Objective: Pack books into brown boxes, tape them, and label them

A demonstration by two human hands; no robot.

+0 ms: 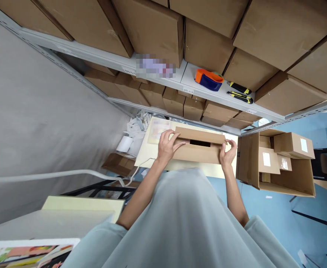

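Observation:
A cardboard box (196, 155) rests on the pale yellow tabletop (208, 169) in front of my body. Between its two long top flaps runs a gap, dark in the middle, and what lies inside cannot be made out. My left hand (167, 147) grips the box's left end, fingers curled at the far flap and thumb stretched along the opening. At the opposite end my right hand (228, 153) holds the right edge, its fingers bent around the flap corner.
Shelves packed with cardboard boxes (208, 44) rise beyond the table. An orange and blue tape dispenser (209, 79) and yellow-black utility knives (240, 93) lie on one shelf. To the right stands a large open carton (247, 160) holding smaller boxes. A white cable (96, 172) crosses at left.

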